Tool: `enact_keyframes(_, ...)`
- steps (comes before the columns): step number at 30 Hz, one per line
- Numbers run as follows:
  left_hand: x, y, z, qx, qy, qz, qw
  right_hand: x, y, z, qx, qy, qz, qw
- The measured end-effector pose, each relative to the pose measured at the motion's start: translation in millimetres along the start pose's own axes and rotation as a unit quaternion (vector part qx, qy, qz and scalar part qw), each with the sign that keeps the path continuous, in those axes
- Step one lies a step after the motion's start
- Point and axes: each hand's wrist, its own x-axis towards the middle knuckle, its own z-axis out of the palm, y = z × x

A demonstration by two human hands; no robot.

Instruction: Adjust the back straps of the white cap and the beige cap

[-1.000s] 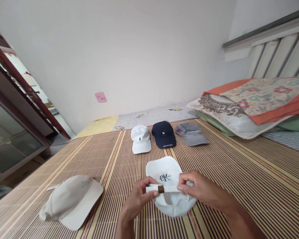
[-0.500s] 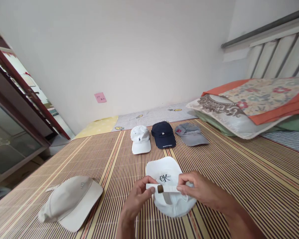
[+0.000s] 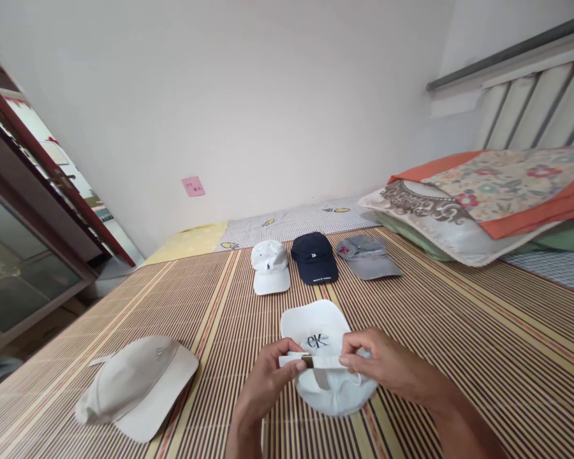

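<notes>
Head view: both hands on the white CK cap [image 3: 335, 396], which sits right at the grip, brim [image 3: 310, 313] pointing away from the wearer. Left hand [image 3: 266, 377]: narrow pinch, thumb and index closed on the left end of the cap's white strap [image 3: 329, 362], thumb touching the dark brownish buckle [image 3: 307, 361] and covering part of it. Right hand [image 3: 396, 368]: also a narrow pinch, thumb and index on the strap's right end. Strap runs about straight between the 2 grips; buckle is nearer the left. Dark CK lettering [image 3: 317, 340] shows just beyond the strap; the crown bulges on the near side, between the wrists. Can't tell how far the strap is threaded through the buckle. Well left of the grip: beige cap [image 3: 134, 379], on its own, brim toward the grip side. Beyond the grip, 3 caps in a row: white cap with a small dark logo [image 3: 270, 264] at left, navy cap [image 3: 314, 258] in the middle, grey cap [image 3: 367, 257] at right, brims toward the near side. Striped mat [image 3: 220, 344] under all 5. Far right past the grip: stacked pillows [image 3: 459, 223], orange-edged floral cloth [image 3: 502, 182] on top. Pink note [image 3: 192, 186] on the wall [image 3: 287, 108], beyond and left.
</notes>
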Motion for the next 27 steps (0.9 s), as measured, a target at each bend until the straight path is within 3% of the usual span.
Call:
enact_keyframes(12,0.0,-2.2,-3.6,-0.007,0.005,0.016,1.000,1.1,0.9,-1.4,0.004,0.015,-0.007,1.000)
enact_keyframes(21,-3.0,3.8,-7.0,0.015,0.040,0.021,0.999,6.4,9.0,-8.7,0.017,0.167,-0.010,0.986)
enact_keyframes(27,-1.6,2.8,-11.0,0.051,0.072,0.037,0.995,11.2,22.2,-9.8,-0.001,0.202,-0.016,0.979)
